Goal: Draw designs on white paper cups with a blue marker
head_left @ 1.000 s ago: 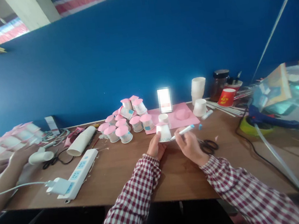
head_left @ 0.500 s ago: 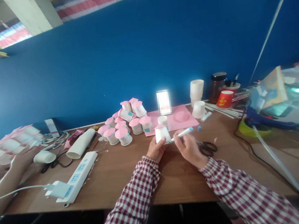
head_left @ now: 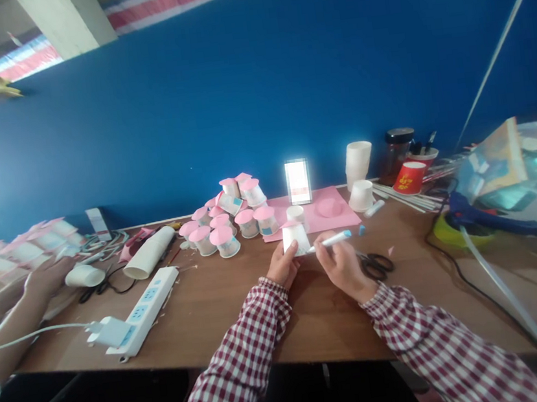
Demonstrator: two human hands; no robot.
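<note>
My left hand point(head_left: 283, 264) grips a white paper cup point(head_left: 295, 239) with a pink paper top, its thumb on the near side. My right hand point(head_left: 342, 263) pinches a white marker point(head_left: 334, 239) with a light blue end, its tip at the cup's right side. A light blue cap point(head_left: 361, 230) lies just beyond that hand. Behind the held cup are another white cup point(head_left: 295, 213) and a pink paper sheet point(head_left: 315, 221). Black-handled scissors point(head_left: 377, 264) lie partly under my right wrist. Several cups with pink tops point(head_left: 224, 240) are grouped to the left.
A power strip point(head_left: 143, 314) with a plugged-in charger lies left of me. Further left, a person's hands point(head_left: 46, 280) work near more pink-topped cups. At the right are a red cup point(head_left: 409, 178), stacked white cups point(head_left: 358, 160), a jar point(head_left: 399, 146) and a blue glue gun point(head_left: 491, 219).
The camera view has shifted slightly, so everything appears a little further right. My hands keep the cup and the marker in nearly the same pose.
</note>
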